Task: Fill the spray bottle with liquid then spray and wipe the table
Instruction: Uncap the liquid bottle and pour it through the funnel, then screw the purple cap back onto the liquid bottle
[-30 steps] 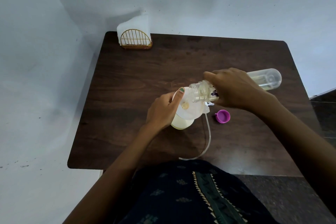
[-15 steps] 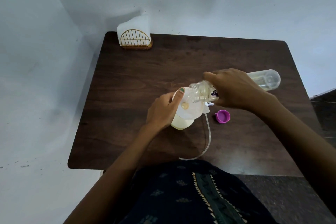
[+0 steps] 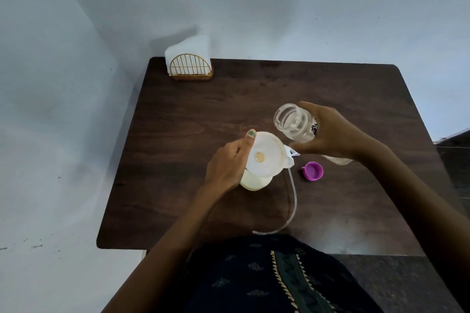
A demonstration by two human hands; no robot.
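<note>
One dark wooden bench is set into a wall corner, its far edge against the rear wall and its left edge close to the side wall; its near edge is met by the person's dark clothing. One pale spray bottle stands upright near the bench centre and serves as the landmark. One white funnel is seated in its neck, and the left hand is curled round the bottle beneath the funnel, with the thumb laid against the funnel rim. One clear refill bottle is gripped by the right hand just right of and beyond the spray bottle, raised off the bench, its open mouth tilted toward the camera and held apart from the funnel. One purple cap lies on the bench just right of the spray bottle, below the right wrist. One white spray head lies against the funnel's right side, mostly hidden, and one clear dip tube curves from it toward the near edge. One gold wire napkin holder with white napkins stands at the far left corner, well apart from the spray bottle. Open bench surface is available left of and beyond the spray bottle, and also toward the right edge.
</note>
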